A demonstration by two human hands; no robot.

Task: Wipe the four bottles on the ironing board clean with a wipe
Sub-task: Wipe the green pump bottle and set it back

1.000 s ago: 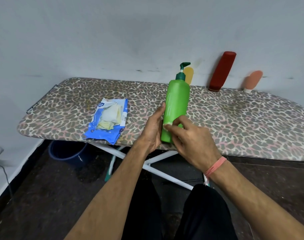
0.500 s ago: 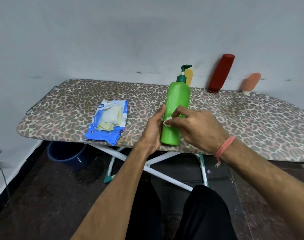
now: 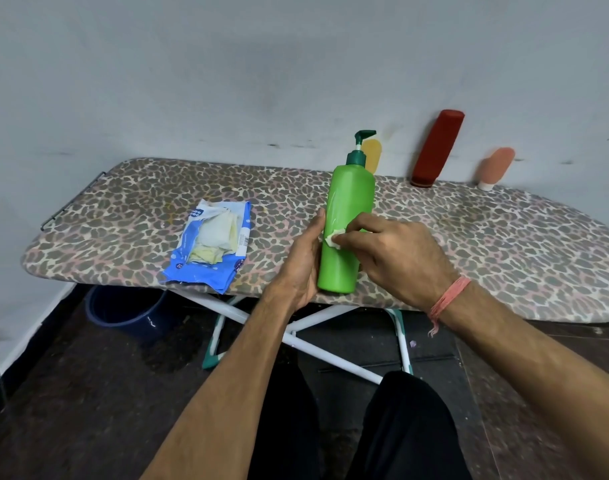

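Note:
A tall green pump bottle (image 3: pixel 348 202) stands near the front edge of the leopard-print ironing board (image 3: pixel 140 202). My left hand (image 3: pixel 301 261) holds its lower left side. My right hand (image 3: pixel 393 252) pinches a small white wipe (image 3: pixel 332 238) against the bottle's front. Against the wall lean a yellow bottle (image 3: pixel 373 157), partly hidden behind the pump, a red bottle (image 3: pixel 436 148) and a small pink bottle (image 3: pixel 495 168).
An open blue pack of wipes (image 3: pixel 209 247) lies on the board to the left. Under the board are its white crossed legs (image 3: pixel 316 344) and a dark blue bucket (image 3: pixel 126 310) on a dark floor. A grey wall rises behind the board.
My right hand has slid the wipe up the bottle's front from near its base to its middle. My left hand keeps its hold on the bottle.

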